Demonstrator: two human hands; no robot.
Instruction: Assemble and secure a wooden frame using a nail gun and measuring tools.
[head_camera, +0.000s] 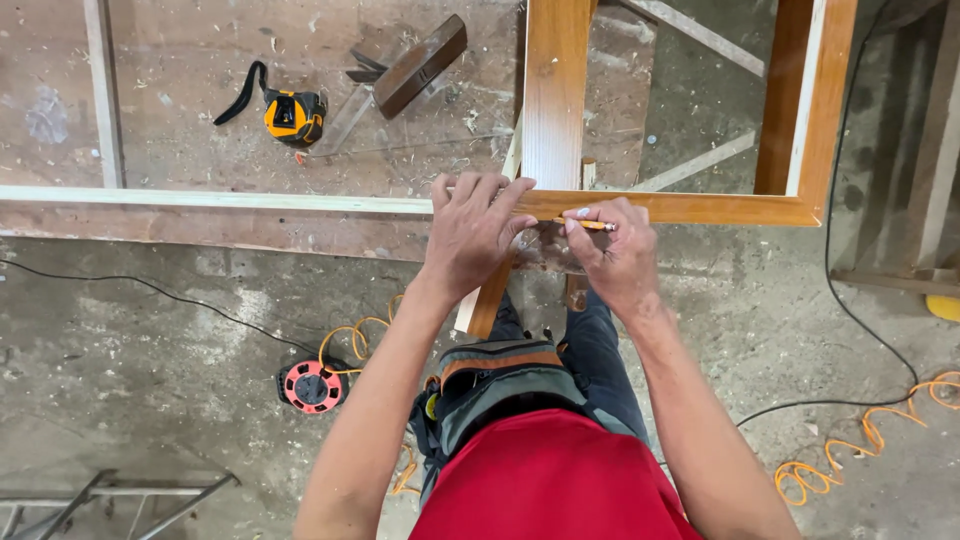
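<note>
Nearest, below the red shirt and tool pouch, the concrete floor spreads wide on both sides, crossed by a black cable, an orange cord reel on the left and coiled orange hose on the right. Both forearms reach forward and up to the near edge of the desk. The left hand lies palm down, its fingers spread flat and pressing on the corner of the orange-brown wooden frame, gripping nothing. Just beside it, the right hand has its fingers closed around a pencil, which lies nearly level, its long axis running left to right along the frame's near rail, tip toward the left hand. That rail runs sideways; two uprights of the frame run away from the person. Farther back on the dusty desk lie a yellow tape measure and a dark wooden block, well apart from the hands.
</note>
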